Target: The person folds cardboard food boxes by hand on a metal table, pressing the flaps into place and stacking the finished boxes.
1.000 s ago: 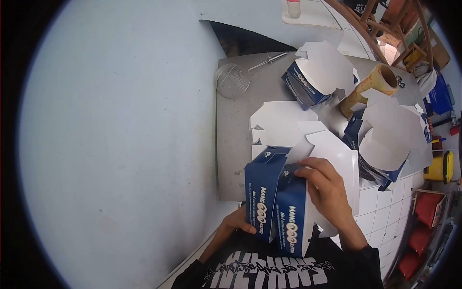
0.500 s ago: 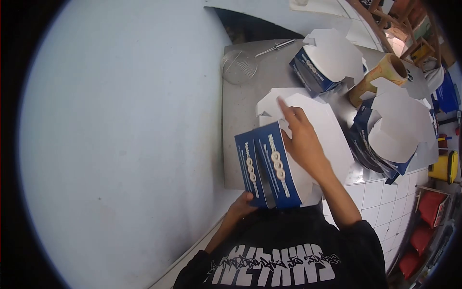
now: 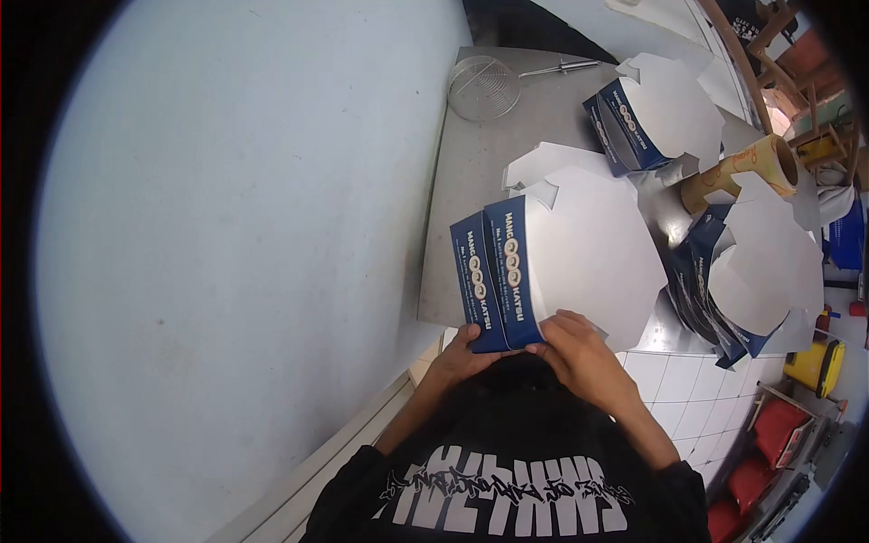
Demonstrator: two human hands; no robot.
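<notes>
Two blue-and-white paper food boxes [image 3: 512, 281], one nested in the other, stand at the near side of the metal table with their printed blue sides toward the wall. White flaps spread out from the upper box to the right. My left hand [image 3: 460, 360] is closed on the near left corner, thumb against the blue side and fingers underneath. At the near edge of the upper box, my right hand [image 3: 588, 362] pinches the cardboard by the corner. Its fingertips are partly hidden by the box.
A wire skimmer [image 3: 485, 89] lies at the far left of the steel table [image 3: 444, 290]. Another box stack [image 3: 625, 127] stands at the back, a nested stack [image 3: 706, 281] to the right, and a yellowish roll [image 3: 738, 172] between them. The wall [image 3: 235, 253] borders the left.
My right hand has come down from the far side of the boxes to their near corner. The upper box now sits deeper in the lower one. The view has shifted slightly.
</notes>
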